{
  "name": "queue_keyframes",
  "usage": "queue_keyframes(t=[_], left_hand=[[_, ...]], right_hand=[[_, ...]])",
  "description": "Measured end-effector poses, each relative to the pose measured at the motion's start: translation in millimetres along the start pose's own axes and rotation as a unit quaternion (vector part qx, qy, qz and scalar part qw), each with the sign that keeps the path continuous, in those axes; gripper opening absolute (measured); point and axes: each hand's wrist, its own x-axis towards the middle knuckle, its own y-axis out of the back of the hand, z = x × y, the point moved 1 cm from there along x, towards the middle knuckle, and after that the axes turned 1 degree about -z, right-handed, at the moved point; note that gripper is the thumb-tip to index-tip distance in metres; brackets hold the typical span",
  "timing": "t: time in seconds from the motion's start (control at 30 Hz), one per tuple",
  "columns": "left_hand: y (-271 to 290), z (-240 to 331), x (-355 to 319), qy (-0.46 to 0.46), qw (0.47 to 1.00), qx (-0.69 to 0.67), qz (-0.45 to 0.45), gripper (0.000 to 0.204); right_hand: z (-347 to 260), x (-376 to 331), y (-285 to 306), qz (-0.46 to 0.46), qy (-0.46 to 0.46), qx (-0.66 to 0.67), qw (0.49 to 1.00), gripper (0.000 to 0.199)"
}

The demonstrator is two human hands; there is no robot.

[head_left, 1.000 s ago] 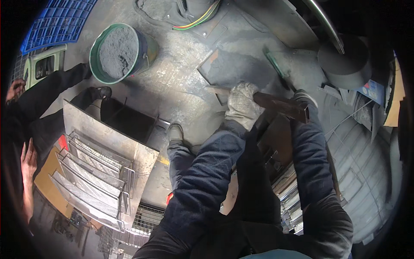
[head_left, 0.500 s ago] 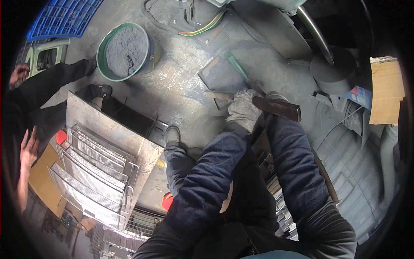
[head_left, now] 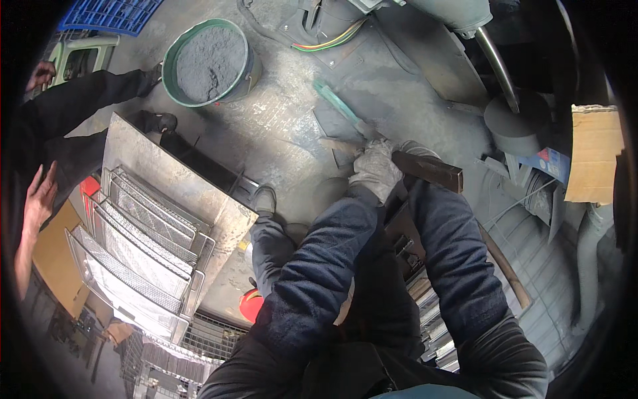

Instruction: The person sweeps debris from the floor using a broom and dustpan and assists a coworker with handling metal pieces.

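My left hand (head_left: 376,171), in a grey work glove, is closed around a dark brown rectangular bar (head_left: 430,171). A pale brown end of what looks like the same bar pokes out to the left of the glove. My right hand (head_left: 419,149) seems to be the grey glove just behind the bar; its fingers are hidden. A long green tool (head_left: 336,104), looking like a brush or scraper, slants across the floor, its dark handle running back towards my hands. Partly under it is a flat grey pan-like plate (head_left: 325,126).
A green bucket (head_left: 170,74) full of grey powder stands at the far left. Wire-mesh racks (head_left: 136,246) lean beside a metal plate (head_left: 176,176). Another person's hand (head_left: 41,196) is at the left edge. Coloured cables (head_left: 332,45), a cardboard sheet (head_left: 591,153) and machinery surround the floor.
The green tool has swung to the left over the floor plate, showing more of its length. My hands and the bar stay nearly in place. The view has shifted slightly.
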Motion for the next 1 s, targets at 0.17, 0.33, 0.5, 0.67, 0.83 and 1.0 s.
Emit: queue_keyframes(t=[0.17,0.33,0.5,0.67,0.83,1.0], left_hand=[[14,13,-17,-0.060,0.989,-0.105,0.087,0.034],[23,-2,-23,0.000,0.990,-0.106,0.093,0.043],[26,-7,-34,0.014,0.990,-0.091,0.108,0.046],[9,-13,-25,-0.034,0.990,-0.061,0.119,0.042],[33,-4,-30,-0.007,0.993,-0.082,0.084,0.038],[31,-12,-33,-0.008,0.990,-0.101,0.099,0.035]], right_hand=[[-8,-64,79,-0.036,-0.038,-0.005,0.999,0.036],[-28,-80,116,-0.039,-0.056,-0.006,0.998,0.036],[-50,-54,132,0.062,-0.085,-0.064,0.992,0.036],[-58,66,57,0.168,-0.007,-0.036,0.985,0.027],[-39,21,26,0.122,0.077,-0.050,0.988,0.026],[-20,-54,44,0.106,0.119,-0.006,0.987,0.026]])
